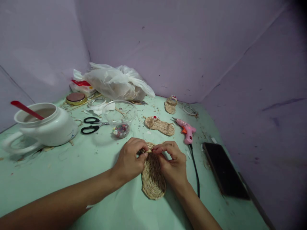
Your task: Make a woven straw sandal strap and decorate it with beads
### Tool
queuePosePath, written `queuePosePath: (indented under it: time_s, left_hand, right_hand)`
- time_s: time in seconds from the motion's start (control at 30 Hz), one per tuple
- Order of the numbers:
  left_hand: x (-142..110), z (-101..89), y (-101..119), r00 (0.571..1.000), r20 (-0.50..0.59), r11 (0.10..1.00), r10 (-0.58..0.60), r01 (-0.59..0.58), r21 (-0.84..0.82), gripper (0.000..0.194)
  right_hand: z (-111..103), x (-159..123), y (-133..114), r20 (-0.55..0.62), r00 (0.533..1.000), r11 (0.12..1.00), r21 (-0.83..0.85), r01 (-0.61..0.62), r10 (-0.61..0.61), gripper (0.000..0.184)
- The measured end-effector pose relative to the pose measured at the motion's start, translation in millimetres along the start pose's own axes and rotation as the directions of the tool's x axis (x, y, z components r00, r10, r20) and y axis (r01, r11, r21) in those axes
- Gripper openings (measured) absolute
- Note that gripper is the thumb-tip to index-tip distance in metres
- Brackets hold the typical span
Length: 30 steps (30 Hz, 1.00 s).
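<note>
A woven straw slipper (pixel 153 179) lies flat on the pale green table (pixel 59 179) in front of me. My left hand (pixel 129 159) pinches its far end from the left, fingers curled closed. My right hand (pixel 173 164) pinches the same end from the right, thumb and fingers pressed together on the strap part; a tiny red bit shows between the fingertips. Two finished small straw slippers (pixel 160 125) (pixel 170 105) lie farther back. A pink glue gun (pixel 186 130) rests just right of them, its black cord running past my right wrist.
A clear bowl of coloured beads (pixel 120 123), black scissors (pixel 92 125), a white pot with a red stick (pixel 45 126), a round tin (pixel 76 98) and a plastic bag (pixel 117 83) stand at the back left. A black phone (pixel 224 171) lies at the right by the purple wall.
</note>
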<state>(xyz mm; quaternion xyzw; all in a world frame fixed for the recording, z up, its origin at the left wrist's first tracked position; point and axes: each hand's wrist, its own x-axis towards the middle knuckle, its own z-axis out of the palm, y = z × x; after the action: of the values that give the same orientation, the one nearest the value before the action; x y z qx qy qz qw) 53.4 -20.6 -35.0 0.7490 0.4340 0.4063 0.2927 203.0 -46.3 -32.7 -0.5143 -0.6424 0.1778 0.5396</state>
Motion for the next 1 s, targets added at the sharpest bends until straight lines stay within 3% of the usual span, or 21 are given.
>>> queuePosePath:
  time_s: [0.7,1.0]
  left_hand:
    - [0.4,-0.4,0.7,1.000,-0.008,1.000,-0.005,0.005,-0.009,0.017]
    - [0.7,-0.3,0.8,1.000,-0.012,1.000,-0.022,0.022,-0.012,0.016]
  right_hand:
    - [0.9,-0.9,1.1,0.026,1.000,0.998,-0.056,0.014,-0.013,0.024]
    - [-1.0,0.7,-2.5,0.006,1.000,1.000,0.002,-0.019,0.019,0.020]
